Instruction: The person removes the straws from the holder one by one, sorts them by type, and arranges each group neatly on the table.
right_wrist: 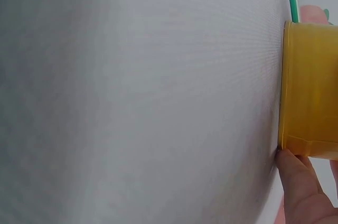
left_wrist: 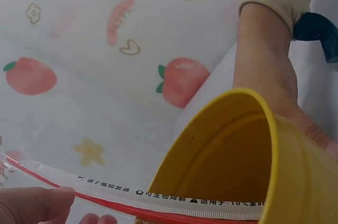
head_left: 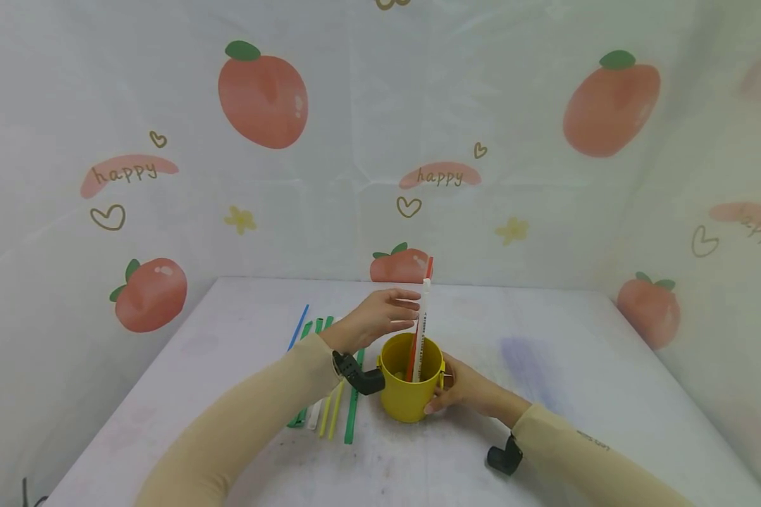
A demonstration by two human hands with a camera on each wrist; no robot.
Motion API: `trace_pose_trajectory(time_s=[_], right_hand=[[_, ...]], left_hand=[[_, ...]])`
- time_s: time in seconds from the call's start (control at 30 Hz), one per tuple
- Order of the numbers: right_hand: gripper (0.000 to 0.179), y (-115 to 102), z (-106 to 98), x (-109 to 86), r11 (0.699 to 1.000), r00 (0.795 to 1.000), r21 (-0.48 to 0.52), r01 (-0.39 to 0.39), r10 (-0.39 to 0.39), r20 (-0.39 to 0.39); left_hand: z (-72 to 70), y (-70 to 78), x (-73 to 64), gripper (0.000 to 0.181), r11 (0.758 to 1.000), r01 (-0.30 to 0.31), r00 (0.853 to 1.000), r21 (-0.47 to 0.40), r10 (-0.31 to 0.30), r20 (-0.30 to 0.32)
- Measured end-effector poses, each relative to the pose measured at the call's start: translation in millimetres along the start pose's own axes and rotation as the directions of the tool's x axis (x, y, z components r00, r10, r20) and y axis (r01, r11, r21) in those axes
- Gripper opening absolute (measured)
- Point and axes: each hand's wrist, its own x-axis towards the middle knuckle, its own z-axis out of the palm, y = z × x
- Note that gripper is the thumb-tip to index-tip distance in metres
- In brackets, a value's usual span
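A small yellow bucket (head_left: 407, 403) stands upright on the table, its mouth facing up. My right hand (head_left: 468, 387) holds its right side, thumb low on the front; in the right wrist view fingers also show by the base of the bucket (right_wrist: 311, 86). Inside the bucket leans a red straw in a clear and white wrapper (head_left: 422, 320) with black print, its top well above the rim. Just left of that upper part is my left hand (head_left: 380, 315), fingers extended and loosely spread. In the left wrist view a fingertip overlaps the wrapper's edge (left_wrist: 153, 200).
Left of the bucket, several straws lie side by side on the table (head_left: 228, 310): green ones (head_left: 351, 415), yellow ones (head_left: 335, 412), a white one (head_left: 314, 415) and a blue one (head_left: 299, 326). My left forearm passes over part of them. A fruit-patterned curtain (head_left: 355, 105) hangs behind.
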Motion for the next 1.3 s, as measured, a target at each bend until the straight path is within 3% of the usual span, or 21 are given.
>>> trace_pose_trajectory(time_s=[0.27,0.73,1.3], right_hand=[[0.098,0.7,0.0,0.1,1.0,1.0,-0.014,0.0,0.0,-0.001],[0.098,-0.8,0.8,-1.1,1.0,1.0,-0.016,0.004,-0.004,0.004],[0.096,0.1,-0.5,-0.7,1.0,1.0,-0.003,0.012,-0.012,0.008]], left_hand=[[0.3,0.6,1.4,0.04,1.0,0.026,0.999,0.009,-0.026,0.048],[2.1,-1.3,4.6,0.04,0.999,0.045,0.997,0.028,-0.047,0.064],[0.2,-5.9,7.6,0.033,0.995,0.053,0.999,0.084,-0.052,-0.014]])
